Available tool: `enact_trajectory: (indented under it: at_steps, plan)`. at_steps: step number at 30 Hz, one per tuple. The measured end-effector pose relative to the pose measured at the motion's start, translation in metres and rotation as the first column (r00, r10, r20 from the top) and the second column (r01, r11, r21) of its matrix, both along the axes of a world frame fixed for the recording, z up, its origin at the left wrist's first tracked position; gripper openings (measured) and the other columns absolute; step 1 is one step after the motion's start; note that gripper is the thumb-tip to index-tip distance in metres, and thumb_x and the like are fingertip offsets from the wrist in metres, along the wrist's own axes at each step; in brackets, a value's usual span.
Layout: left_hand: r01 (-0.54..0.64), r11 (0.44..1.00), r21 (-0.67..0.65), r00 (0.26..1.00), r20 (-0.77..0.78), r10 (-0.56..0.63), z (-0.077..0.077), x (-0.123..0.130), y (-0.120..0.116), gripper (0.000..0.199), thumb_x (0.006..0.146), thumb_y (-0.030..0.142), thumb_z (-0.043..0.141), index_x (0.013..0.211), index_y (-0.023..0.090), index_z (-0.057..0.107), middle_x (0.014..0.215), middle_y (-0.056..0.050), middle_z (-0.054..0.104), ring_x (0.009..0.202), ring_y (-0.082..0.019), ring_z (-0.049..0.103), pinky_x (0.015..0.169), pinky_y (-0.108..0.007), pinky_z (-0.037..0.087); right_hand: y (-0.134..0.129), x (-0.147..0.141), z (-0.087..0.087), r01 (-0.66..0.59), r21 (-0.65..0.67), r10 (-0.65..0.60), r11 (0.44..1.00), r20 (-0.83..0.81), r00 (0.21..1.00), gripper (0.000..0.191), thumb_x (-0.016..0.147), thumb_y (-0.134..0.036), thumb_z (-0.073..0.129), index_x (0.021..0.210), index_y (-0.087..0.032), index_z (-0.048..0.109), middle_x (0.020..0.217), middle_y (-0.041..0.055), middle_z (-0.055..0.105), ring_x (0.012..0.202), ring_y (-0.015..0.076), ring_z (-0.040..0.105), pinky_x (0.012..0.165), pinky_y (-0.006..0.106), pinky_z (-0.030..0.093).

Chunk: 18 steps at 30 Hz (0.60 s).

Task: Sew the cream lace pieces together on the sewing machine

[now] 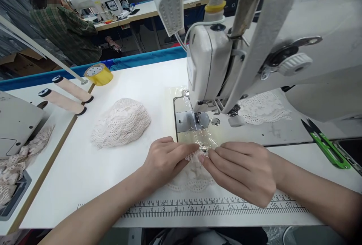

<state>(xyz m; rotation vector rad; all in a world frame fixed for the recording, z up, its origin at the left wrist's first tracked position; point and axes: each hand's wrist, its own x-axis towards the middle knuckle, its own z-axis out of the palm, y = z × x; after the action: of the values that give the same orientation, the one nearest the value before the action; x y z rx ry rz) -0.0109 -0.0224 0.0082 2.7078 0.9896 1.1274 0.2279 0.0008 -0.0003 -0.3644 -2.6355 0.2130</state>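
A piece of white lace fabric (192,181) lies on the table in front of the sewing machine (209,63). On its upper left edge my left hand (166,158) is closed, thumb and fingers pinching the lace. My right hand (240,169) pinches the same edge from the right, its fingertips close to those of the left. Both hands are just in front of the metal needle plate (185,121), below the machine's needle area. Part of the lace is hidden under the fingers.
A lace pile (121,122) sits left, near thread cones (63,101) and yellow tape (98,74). More lace (261,107) lies behind the needle area. Green thread snips (328,147) rest right. A printed ruler (198,209) runs along the front. Another person (63,30) sits at a far machine.
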Motion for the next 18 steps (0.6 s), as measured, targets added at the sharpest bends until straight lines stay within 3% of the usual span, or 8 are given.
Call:
enact_trajectory:
  at_steps: [3, 5, 7, 9, 11, 13, 15, 18]
  plan:
    - [-0.044, 0.997, -0.068, 0.999, 0.021, 0.045, 0.001, 0.002, -0.002, 0.023, 0.085, 0.004, 0.047, 0.098, 0.016, 0.061, 0.057, 0.006, 0.061, 0.045, -0.008, 0.05, 0.049, -0.022, 0.038, 0.0, -0.004, 0.008, 0.002, 0.055, 0.001, 0.998, -0.057, 0.998, 0.028, 0.094, -0.019, 0.05, 0.113, -0.029, 0.067, 0.084, 0.0034, 0.072, 0.073, 0.0196, 0.066, 0.058, 0.033, 0.051]
    - [-0.09, 0.984, -0.152, 0.996, -0.009, 0.09, 0.001, 0.004, -0.002, 0.018, 0.086, 0.007, 0.05, 0.093, 0.019, 0.063, 0.053, 0.008, 0.058, 0.045, -0.008, 0.049, 0.049, -0.021, 0.037, 0.002, -0.009, 0.014, 0.077, 0.047, -0.072, 0.996, -0.104, 0.992, 0.024, 0.094, -0.015, 0.048, 0.101, -0.025, 0.069, 0.071, 0.0011, 0.069, 0.06, 0.016, 0.061, 0.052, 0.03, 0.046]
    - [-0.178, 0.961, -0.211, 0.983, -0.086, 0.163, -0.001, 0.007, -0.001, 0.01, 0.089, 0.015, 0.056, 0.086, 0.021, 0.064, 0.05, 0.008, 0.058, 0.044, -0.009, 0.048, 0.05, -0.022, 0.036, 0.006, -0.015, 0.017, 0.191, -0.08, -0.199, 0.978, -0.113, 0.973, 0.024, 0.096, -0.016, 0.046, 0.091, -0.022, 0.068, 0.065, -0.0003, 0.066, 0.054, 0.0126, 0.057, 0.05, 0.027, 0.043]
    - [-0.279, 0.936, -0.215, 0.953, -0.18, 0.243, -0.003, 0.01, 0.001, 0.005, 0.089, 0.023, 0.06, 0.088, 0.021, 0.064, 0.048, 0.008, 0.056, 0.042, -0.011, 0.046, 0.053, -0.026, 0.037, 0.011, -0.02, 0.017, 0.305, -0.259, -0.331, 0.916, -0.06, 0.942, 0.025, 0.098, -0.021, 0.043, 0.092, -0.019, 0.068, 0.069, 0.0007, 0.068, 0.055, 0.011, 0.057, 0.051, 0.025, 0.043]
    - [-0.34, 0.925, -0.171, 0.925, -0.237, 0.296, -0.004, 0.012, 0.004, 0.015, 0.088, 0.026, 0.063, 0.101, 0.018, 0.063, 0.055, 0.006, 0.061, 0.046, -0.013, 0.049, 0.062, -0.031, 0.041, 0.017, -0.024, 0.015, 0.418, -0.38, -0.431, 0.825, 0.053, 0.901, 0.028, 0.099, -0.026, 0.042, 0.095, -0.018, 0.069, 0.068, 0.001, 0.067, 0.054, 0.0112, 0.056, 0.053, 0.025, 0.041]
    - [-0.346, 0.934, -0.087, 0.914, -0.259, 0.314, -0.003, 0.014, 0.005, 0.028, 0.087, 0.026, 0.065, 0.113, 0.017, 0.059, 0.076, -0.001, 0.07, 0.063, -0.017, 0.06, 0.073, -0.037, 0.042, 0.022, -0.026, 0.012, 0.514, -0.401, -0.493, 0.759, 0.163, 0.855, 0.03, 0.098, -0.03, 0.043, 0.094, -0.019, 0.07, 0.064, 0.0006, 0.065, 0.053, 0.0124, 0.053, 0.052, 0.026, 0.037]
    - [-0.307, 0.951, 0.032, 0.913, -0.273, 0.304, -0.002, 0.015, 0.006, 0.027, 0.087, 0.023, 0.064, 0.114, 0.02, 0.061, 0.101, -0.006, 0.072, 0.087, -0.022, 0.064, 0.081, -0.04, 0.039, 0.027, -0.027, 0.011, 0.568, -0.395, -0.527, 0.722, 0.217, 0.821, 0.029, 0.097, -0.033, 0.045, 0.091, -0.021, 0.072, 0.066, 0.001, 0.065, 0.057, 0.0136, 0.054, 0.053, 0.026, 0.035]
    - [-0.209, 0.967, 0.145, 0.914, -0.323, 0.246, -0.001, 0.017, 0.003, 0.022, 0.09, 0.017, 0.059, 0.111, 0.022, 0.065, 0.115, -0.004, 0.071, 0.102, -0.023, 0.062, 0.088, -0.041, 0.035, 0.032, -0.026, 0.012, 0.621, -0.371, -0.576, 0.69, 0.239, 0.782, 0.028, 0.095, -0.037, 0.048, 0.091, -0.023, 0.072, 0.07, 0.0012, 0.067, 0.061, 0.0139, 0.056, 0.054, 0.026, 0.033]
